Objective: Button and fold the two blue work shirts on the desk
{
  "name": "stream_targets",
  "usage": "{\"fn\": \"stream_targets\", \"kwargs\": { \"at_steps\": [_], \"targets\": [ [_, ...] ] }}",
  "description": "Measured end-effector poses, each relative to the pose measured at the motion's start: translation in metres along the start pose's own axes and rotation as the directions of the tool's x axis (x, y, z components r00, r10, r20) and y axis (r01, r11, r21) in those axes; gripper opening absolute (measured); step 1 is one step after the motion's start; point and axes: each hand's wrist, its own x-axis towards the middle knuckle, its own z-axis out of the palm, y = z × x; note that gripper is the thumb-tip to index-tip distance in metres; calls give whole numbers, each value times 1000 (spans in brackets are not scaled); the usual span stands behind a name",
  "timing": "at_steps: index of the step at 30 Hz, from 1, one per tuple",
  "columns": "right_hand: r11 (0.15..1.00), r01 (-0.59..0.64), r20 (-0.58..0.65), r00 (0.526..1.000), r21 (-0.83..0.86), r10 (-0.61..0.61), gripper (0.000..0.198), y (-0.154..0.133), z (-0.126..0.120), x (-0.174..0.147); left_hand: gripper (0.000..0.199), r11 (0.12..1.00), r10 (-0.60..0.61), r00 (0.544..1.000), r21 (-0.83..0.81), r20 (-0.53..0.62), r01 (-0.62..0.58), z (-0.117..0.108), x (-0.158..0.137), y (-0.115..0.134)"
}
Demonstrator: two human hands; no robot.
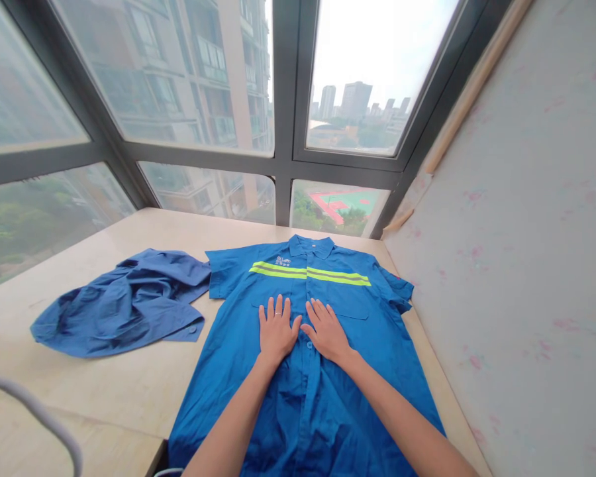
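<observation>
Now, in the head view, a blue shirt [308,377] is spread front-up on the worktop [124,391], beside a crumpled garment [124,305]; on the shirt, below its bright stripe [332,277], the left hand [277,333] and right hand [328,332] are laid flat, outstretched.

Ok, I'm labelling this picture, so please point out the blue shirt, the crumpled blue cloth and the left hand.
Blue shirt [306,381]: head view, on the middle of its front.
Crumpled blue cloth [124,305]: head view, on its folded middle.
Left hand [277,336]: head view, on its back.
</observation>
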Motion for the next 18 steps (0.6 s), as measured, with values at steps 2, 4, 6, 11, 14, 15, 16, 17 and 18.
{"fn": "stream_targets", "kwargs": {
  "at_steps": [2,4,6,11,14,15,16,17,18],
  "targets": [
    [999,2,-29,1000,50,-1,65,4,1,4,62,1000,-3,1000,-3,6,3,1,5,0],
    [991,3,-62,998,133,5,64,9,3,7,63,1000,-1,1000,-4,16,1,1,9,0],
    [971,-11,-102,994,239,36,62,15,4,9,63,1000,2,1000,-4,28,-2,0,12,-1],
    [945,-23,-168,982,328,82,55,27,6,10,64,1000,21,999,-2,41,-21,1,13,-5],
    [973,36,-151,989,226,-2,51,28,6,9,64,999,34,999,4,39,-35,3,12,-7],
    [979,52,-138,990,195,-25,50,28,6,9,65,999,36,999,6,38,-36,3,12,-7],
    [984,61,-124,991,167,-40,49,27,5,9,65,999,36,999,7,40,-36,3,12,-7],
    [988,64,-110,993,143,-48,49,27,4,8,65,999,36,998,7,43,-37,2,13,-7],
    [990,64,-96,994,123,-52,49,26,3,8,65,999,36,998,6,46,-36,2,13,-7]
  ]
}}
